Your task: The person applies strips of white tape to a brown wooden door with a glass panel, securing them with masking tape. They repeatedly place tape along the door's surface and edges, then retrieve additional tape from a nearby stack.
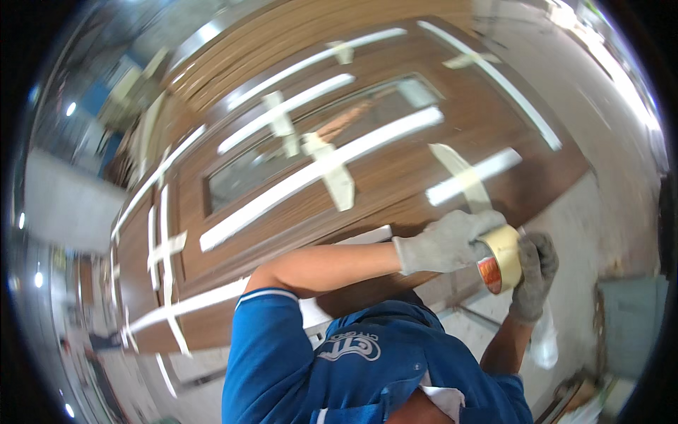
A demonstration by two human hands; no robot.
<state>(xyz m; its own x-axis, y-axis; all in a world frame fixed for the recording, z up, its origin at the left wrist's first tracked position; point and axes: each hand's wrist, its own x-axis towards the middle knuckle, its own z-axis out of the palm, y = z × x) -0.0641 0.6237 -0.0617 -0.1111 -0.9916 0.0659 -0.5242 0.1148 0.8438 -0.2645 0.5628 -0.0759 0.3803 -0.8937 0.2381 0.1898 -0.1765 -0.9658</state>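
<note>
Between my gloved hands, beyond the near edge of a brown wooden door panel (pixel 385 205), is a wide roll of cream masking tape (pixel 505 249) with an orange-red inner core. My left hand (pixel 445 242), in a grey glove, reaches across to the roll's left side with its fingers closed against it. On the right side, the curled fingers of my right hand (pixel 535 274), also gloved, grip the roll. A strip of masking tape (pixel 466 180) crosses a short white strip (pixel 498 167) on the panel and runs down towards my left hand.
The panel carries several long white strips (pixel 282 199) with cream tape across them, around a glazed opening (pixel 247 177). More brown boards (pixel 247 49) lie beyond it. Concrete floor (pixel 558 92) extends to the right. A grey-green box-like object (pixel 632 321) stands at the lower right.
</note>
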